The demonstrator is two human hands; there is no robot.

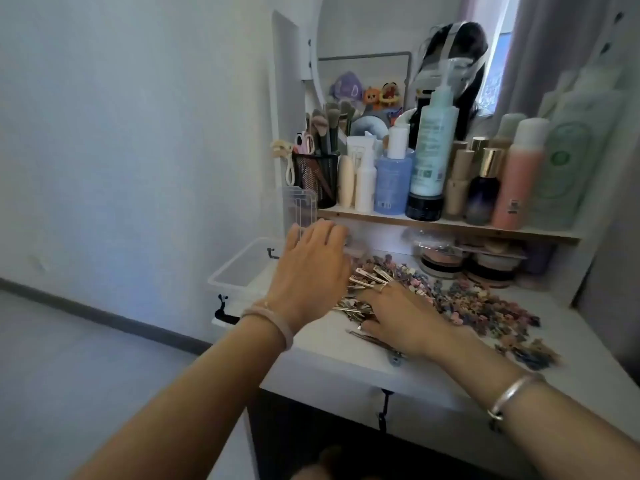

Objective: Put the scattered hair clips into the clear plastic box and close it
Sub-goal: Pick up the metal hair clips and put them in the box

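Silver bracelet [512,396] is sitting on the right wrist, and a pink bracelet [273,322] on the left one. Right hand [401,317] is lying with spread fingers on a heap of metal hair clips [367,278] on the white table [346,368], pressing them and not gripping any. Small colourful hair clips [485,306] are lying scattered to its right. Left hand [311,268] is reaching forward with straight fingers, holding nothing, beside the clear plastic box [239,263]. The box is standing open at the table's left edge, with its lid [299,209] upright. Behind, bottles [433,150] are standing on a wooden shelf [450,225].
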